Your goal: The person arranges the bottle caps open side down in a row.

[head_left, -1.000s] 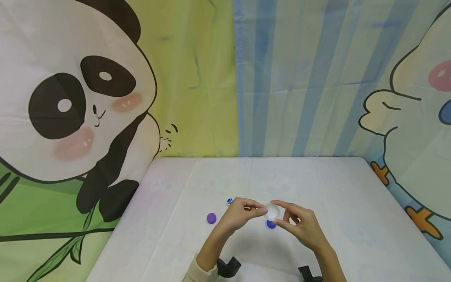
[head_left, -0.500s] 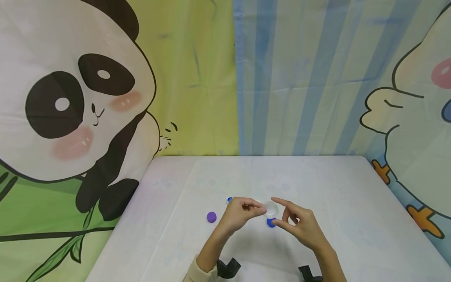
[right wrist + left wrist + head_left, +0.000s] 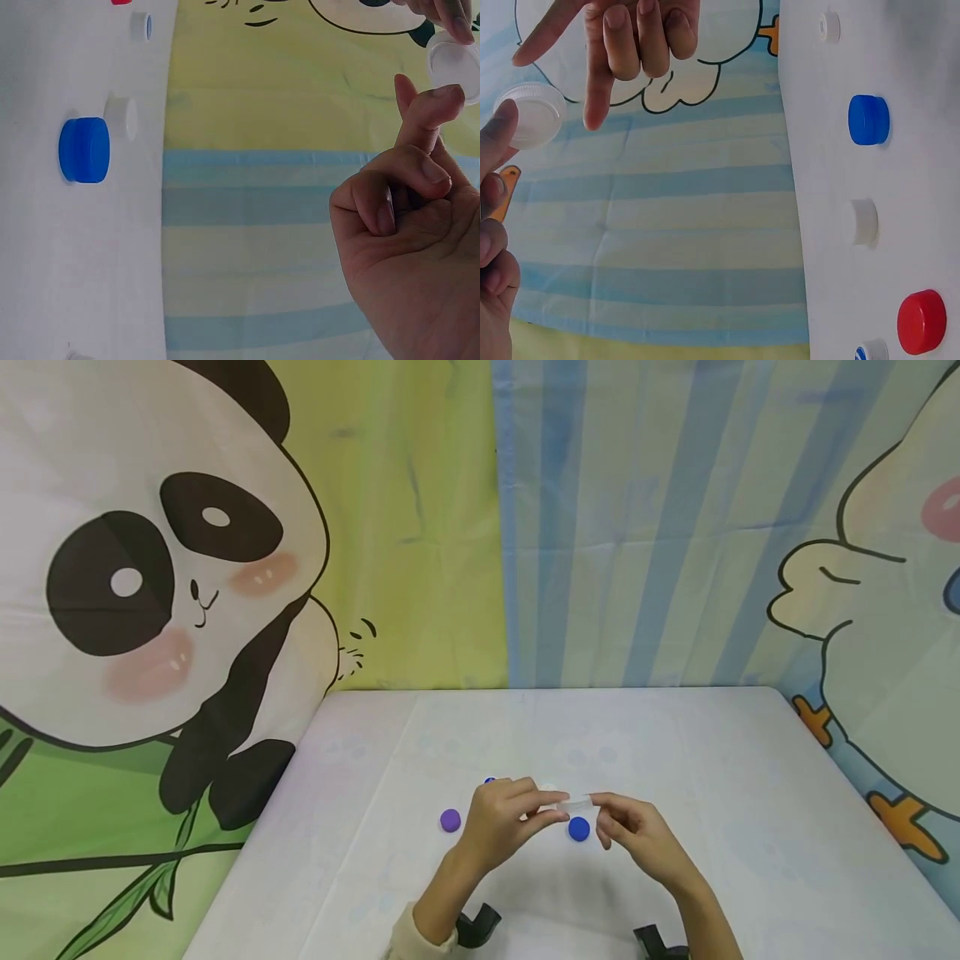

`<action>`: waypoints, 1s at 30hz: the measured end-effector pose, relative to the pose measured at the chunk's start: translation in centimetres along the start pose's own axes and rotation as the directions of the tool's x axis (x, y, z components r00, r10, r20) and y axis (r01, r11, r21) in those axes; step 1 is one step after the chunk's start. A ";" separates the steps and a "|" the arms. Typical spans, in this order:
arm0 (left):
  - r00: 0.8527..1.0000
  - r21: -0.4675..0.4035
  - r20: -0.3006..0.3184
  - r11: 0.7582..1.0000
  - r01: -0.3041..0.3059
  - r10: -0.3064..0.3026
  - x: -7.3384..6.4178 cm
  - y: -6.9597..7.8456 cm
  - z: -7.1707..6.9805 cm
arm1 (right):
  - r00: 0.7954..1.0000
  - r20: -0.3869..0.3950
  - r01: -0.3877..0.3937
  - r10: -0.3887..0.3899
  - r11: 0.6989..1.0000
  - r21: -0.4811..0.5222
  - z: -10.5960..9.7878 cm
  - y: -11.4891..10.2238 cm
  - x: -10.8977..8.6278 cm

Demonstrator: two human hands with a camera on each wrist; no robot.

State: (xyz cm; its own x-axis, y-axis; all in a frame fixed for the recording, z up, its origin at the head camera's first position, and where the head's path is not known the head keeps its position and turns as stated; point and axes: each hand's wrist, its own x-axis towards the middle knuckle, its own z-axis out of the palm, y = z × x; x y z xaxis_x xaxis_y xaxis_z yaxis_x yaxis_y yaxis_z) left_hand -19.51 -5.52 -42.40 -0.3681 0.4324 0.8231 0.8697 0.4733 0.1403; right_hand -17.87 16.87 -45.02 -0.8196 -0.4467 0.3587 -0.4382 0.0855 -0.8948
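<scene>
My left hand (image 3: 504,822) pinches a translucent, ridged round cap (image 3: 538,115) between thumb and fingers, up off the table. In the head view the cap is seen nearly edge-on. My right hand (image 3: 643,837) is just right of it, index fingertip right at its edge in that view. The left wrist view shows the right index finger and thumb spread apart, beside the cap, with nothing between them. The other right fingers are bent in the right wrist view. A blue cap (image 3: 578,829) lies on the table below the two hands.
A purple cap (image 3: 450,820) lies left of the left hand. A red cap (image 3: 922,322), a white cap (image 3: 865,223) and a white-and-blue cap (image 3: 871,350) stand on the white table (image 3: 375,877). A smaller white cap (image 3: 829,27) is further off. Printed curtains (image 3: 420,527) rise behind.
The translucent cap has tipped from face-on to nearly edge-on in the left hand. The right hand's thumb has drawn back from beneath it, uncovering the blue cap.
</scene>
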 end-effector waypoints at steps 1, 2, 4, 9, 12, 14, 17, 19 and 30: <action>1.000 0.020 -0.001 0.999 -0.025 0.025 0.1 0.1 -0.1 | 1.000 0.013 0.012 -0.012 1.000 0.014 0.0 0.0 0.1; 0.999 0.038 0.000 0.998 -0.046 0.046 0.2 0.2 -0.3 | 1.000 0.022 0.017 -0.018 1.000 0.025 0.0 0.0 0.1; 0.997 0.062 0.007 0.995 -0.077 0.076 0.3 0.3 -0.5 | 0.999 0.035 0.005 -0.007 0.999 0.049 0.0 0.0 0.2; 0.993 0.074 0.021 0.990 -0.121 0.120 0.4 0.4 -0.6 | 0.999 0.039 -0.013 0.010 0.997 0.071 0.0 0.0 0.2; 0.991 0.078 0.025 0.988 -0.135 0.134 0.4 0.3 -0.6 | 0.999 0.041 -0.002 -0.001 0.997 0.082 0.1 0.0 0.3; 0.990 0.080 0.028 0.987 -0.142 0.140 0.5 0.3 -0.6 | 0.999 0.040 0.007 -0.011 0.996 0.087 0.1 0.1 0.3; 0.988 0.080 0.029 0.985 -0.153 0.151 0.5 0.3 -0.6 | 0.999 0.041 0.012 -0.016 0.995 0.100 0.1 0.1 0.3; 0.987 0.081 0.029 0.983 -0.162 0.160 0.6 0.3 -0.6 | 0.999 0.038 0.007 -0.011 0.994 0.108 0.1 0.0 0.3; 0.999 -0.064 0.044 0.998 0.006 -0.003 0.3 0.4 0.0 | 0.993 -0.058 0.107 -0.100 0.985 0.138 0.2 -0.1 0.4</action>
State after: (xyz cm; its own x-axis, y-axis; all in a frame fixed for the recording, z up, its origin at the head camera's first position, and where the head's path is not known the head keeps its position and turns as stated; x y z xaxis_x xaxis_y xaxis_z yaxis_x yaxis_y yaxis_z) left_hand -19.30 -5.22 -42.06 -0.3845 0.4641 0.7980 0.8870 0.4253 0.1800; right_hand -18.11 16.49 -44.83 -0.7921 -0.4001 0.4610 -0.4683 -0.0860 -0.8794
